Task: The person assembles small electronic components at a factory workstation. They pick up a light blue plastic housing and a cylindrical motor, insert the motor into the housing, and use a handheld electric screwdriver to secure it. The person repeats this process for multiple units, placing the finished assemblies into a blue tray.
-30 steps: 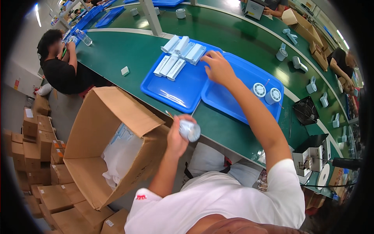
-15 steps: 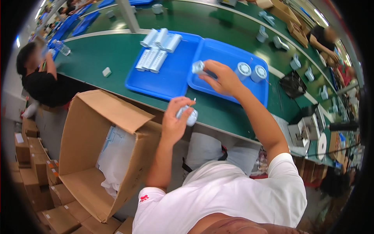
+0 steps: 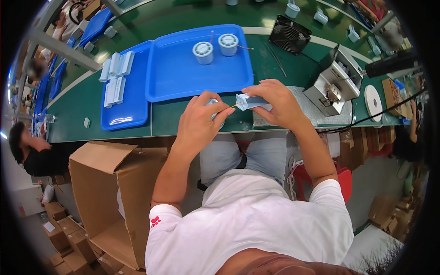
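Observation:
My left hand (image 3: 195,121) is closed around a round light-blue motor head (image 3: 222,123), mostly hidden by the fingers. A thin yellow-orange wire (image 3: 234,106) runs from my left fingertips to the open end of a light-blue handle shell (image 3: 251,102). That hollow shell lies sideways in my right hand (image 3: 283,104), gripped between thumb and fingers. Both hands are close together above the bench's front edge. Beyond them, two round heads with vented tops, one (image 3: 202,53) and another (image 3: 228,45), stand in the right blue tray (image 3: 176,75), short wires sticking out.
Several handle shells (image 3: 117,64) lie in the left blue tray (image 3: 126,120). To the right are a black fan (image 3: 289,35), a bench machine (image 3: 333,87), its cable and a white reel (image 3: 373,103). An open carton (image 3: 137,201) stands below left. A person (image 3: 39,151) sits far left.
My right hand, carrying the handle shell, has come from over the tray down beside my left hand. The wire now bridges both pieces. The view has swung to the right.

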A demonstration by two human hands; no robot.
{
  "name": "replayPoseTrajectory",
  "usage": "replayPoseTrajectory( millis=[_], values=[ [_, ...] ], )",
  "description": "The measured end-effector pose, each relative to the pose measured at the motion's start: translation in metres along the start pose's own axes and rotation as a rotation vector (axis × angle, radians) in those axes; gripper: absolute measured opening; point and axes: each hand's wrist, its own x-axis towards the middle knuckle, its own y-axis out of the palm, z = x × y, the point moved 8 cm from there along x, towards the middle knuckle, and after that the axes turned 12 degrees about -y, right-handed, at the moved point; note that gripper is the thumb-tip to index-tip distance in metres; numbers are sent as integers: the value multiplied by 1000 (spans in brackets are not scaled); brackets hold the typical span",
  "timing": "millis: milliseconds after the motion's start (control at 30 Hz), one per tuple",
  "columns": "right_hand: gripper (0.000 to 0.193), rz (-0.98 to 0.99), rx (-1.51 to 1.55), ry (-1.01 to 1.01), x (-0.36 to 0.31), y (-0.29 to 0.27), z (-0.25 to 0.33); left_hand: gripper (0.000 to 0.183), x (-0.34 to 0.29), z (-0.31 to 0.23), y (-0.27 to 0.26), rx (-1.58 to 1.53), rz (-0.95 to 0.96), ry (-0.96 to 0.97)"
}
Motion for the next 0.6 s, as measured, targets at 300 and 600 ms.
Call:
replayPoseTrajectory(
  millis=[300,600],
  values=[
    [48,231,-85,125,-31,-45,7,68,25,-64,50,-14,114,83],
    [71,-217,300,277,-28,-104,14,66,37,-68,91,-310,-40,75]
  ],
)
